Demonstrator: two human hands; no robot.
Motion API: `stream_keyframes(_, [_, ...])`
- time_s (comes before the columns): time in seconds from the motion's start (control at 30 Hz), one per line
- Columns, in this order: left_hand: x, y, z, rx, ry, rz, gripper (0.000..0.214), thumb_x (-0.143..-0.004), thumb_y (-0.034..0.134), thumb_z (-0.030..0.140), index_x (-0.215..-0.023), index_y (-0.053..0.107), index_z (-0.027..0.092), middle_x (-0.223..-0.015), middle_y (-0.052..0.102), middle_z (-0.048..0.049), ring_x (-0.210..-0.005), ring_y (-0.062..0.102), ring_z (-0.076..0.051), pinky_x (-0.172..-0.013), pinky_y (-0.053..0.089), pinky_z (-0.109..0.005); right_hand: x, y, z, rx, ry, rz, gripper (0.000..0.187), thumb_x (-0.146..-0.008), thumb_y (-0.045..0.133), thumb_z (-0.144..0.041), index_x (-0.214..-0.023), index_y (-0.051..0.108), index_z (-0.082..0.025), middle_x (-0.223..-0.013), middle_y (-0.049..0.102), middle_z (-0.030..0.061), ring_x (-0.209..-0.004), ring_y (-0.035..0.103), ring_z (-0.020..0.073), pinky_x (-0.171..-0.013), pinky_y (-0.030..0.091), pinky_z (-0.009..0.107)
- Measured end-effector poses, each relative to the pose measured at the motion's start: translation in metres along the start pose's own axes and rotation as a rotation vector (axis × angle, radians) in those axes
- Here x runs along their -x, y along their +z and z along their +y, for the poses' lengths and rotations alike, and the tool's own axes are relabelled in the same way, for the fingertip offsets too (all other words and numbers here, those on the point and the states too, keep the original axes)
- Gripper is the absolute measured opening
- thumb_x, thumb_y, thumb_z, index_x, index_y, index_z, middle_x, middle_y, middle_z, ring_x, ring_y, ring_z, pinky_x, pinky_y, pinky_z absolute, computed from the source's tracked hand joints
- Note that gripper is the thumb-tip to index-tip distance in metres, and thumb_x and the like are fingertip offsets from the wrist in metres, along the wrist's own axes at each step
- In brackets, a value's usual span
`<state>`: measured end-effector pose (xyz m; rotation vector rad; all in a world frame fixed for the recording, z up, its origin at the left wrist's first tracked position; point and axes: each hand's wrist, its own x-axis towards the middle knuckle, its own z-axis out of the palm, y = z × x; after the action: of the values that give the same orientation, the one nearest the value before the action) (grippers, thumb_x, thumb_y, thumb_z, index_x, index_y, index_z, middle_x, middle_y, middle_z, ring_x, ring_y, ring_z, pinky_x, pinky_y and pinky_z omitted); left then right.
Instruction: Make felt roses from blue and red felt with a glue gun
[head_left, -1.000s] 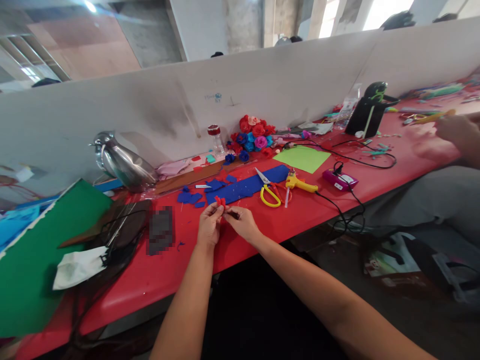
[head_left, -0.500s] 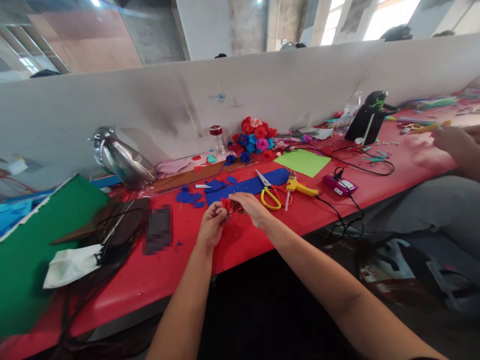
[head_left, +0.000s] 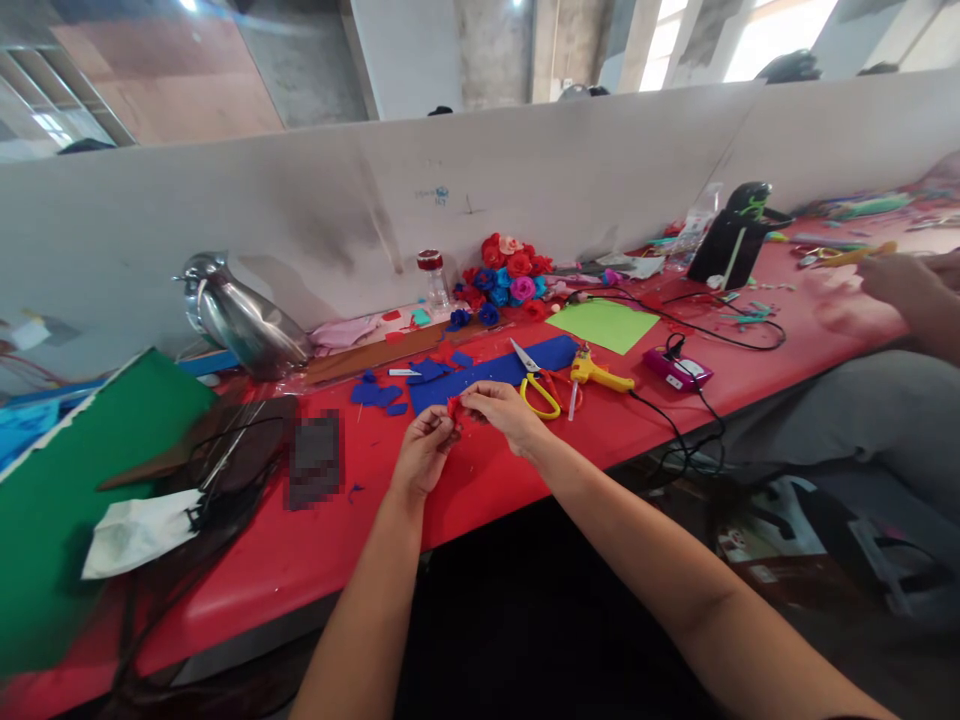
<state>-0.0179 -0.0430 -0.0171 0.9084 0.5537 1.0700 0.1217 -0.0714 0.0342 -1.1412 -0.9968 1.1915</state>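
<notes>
Between my two hands is a small red paper flower, partly covered by fingers. My left hand pinches it from the left and below. My right hand has its fingertips closed together at the flower's right edge. Just beyond the hands lies a strip of blue crepe paper, with cut blue pieces to its left. Yellow-handled scissors rest partly on the strip. Right of them is a yellow glue gun with a clear glue stick by its nozzle.
A bunch of paper flowers stands by the wall near a glass jar. A steel jug leans at the left. Light green paper, a purple box and cables lie to the right. Another person's hand is at far right.
The fingers of my right hand have drawn from stretched out into a pinch at the flower's edge. My left hand keeps its hold. The view has shifted very slightly.
</notes>
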Motion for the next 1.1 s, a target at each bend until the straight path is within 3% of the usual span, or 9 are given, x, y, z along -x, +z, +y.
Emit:
stream_keyframes(0.2, [0.002, 0.003, 0.003, 0.009, -0.016, 0.023, 0.029, -0.057, 0.085, 0.023, -0.074, 0.062, 0.017, -0.064, 0.060, 0.0044, -0.056, 0.056, -0.006, -0.057, 0.046, -0.017, 0.000, 0.000, 0.001, 0.007, 0.022, -0.016, 0.011, -0.066, 0.059, -0.025, -0.058, 0.062, -0.019, -0.055, 0.056, -0.0041, -0.054, 0.047, 0.0093, -0.056, 0.035, 0.025])
stream_keyframes(0.47, [0.001, 0.004, 0.005, 0.038, -0.014, 0.081, 0.028, -0.054, 0.086, 0.019, -0.070, 0.063, 0.018, -0.065, 0.060, 0.0044, -0.055, 0.054, -0.006, -0.056, 0.046, -0.018, 0.006, 0.000, 0.014, -0.200, 0.034, 0.143, 0.009, -0.065, 0.061, -0.028, -0.065, 0.062, -0.019, -0.057, 0.058, -0.0036, -0.051, 0.046, 0.0085, -0.055, 0.035, 0.025])
stream_keyframes(0.6, [0.001, 0.006, 0.007, 0.040, -0.035, 0.080, 0.024, -0.057, 0.083, 0.020, -0.070, 0.063, 0.017, -0.066, 0.063, 0.0028, -0.058, 0.056, -0.007, -0.056, 0.045, -0.018, 0.014, 0.005, 0.029, -0.230, 0.046, 0.062, 0.012, -0.062, 0.065, -0.029, -0.068, 0.063, -0.019, -0.060, 0.060, -0.0035, -0.053, 0.047, 0.0084, -0.056, 0.035, 0.025])
stream_keyframes(0.7, [0.002, 0.006, 0.008, 0.052, -0.056, 0.093, 0.022, -0.057, 0.082, 0.020, -0.069, 0.063, 0.017, -0.063, 0.063, 0.0024, -0.057, 0.057, -0.009, -0.056, 0.044, -0.020, 0.019, 0.009, 0.036, -0.219, 0.006, 0.023, 0.015, -0.062, 0.067, -0.031, -0.071, 0.064, -0.019, -0.064, 0.062, -0.0024, -0.055, 0.047, 0.0089, -0.057, 0.036, 0.025])
stream_keyframes(1.1, [-0.001, 0.006, 0.005, 0.034, -0.044, 0.161, 0.018, -0.059, 0.081, 0.019, -0.070, 0.067, 0.016, -0.061, 0.064, 0.0018, -0.052, 0.055, -0.007, -0.052, 0.044, -0.019, 0.017, 0.002, 0.044, -0.082, -0.111, 0.093, 0.017, -0.067, 0.063, -0.036, -0.074, 0.064, -0.020, -0.065, 0.059, -0.0017, -0.057, 0.048, 0.0108, -0.058, 0.040, 0.026])
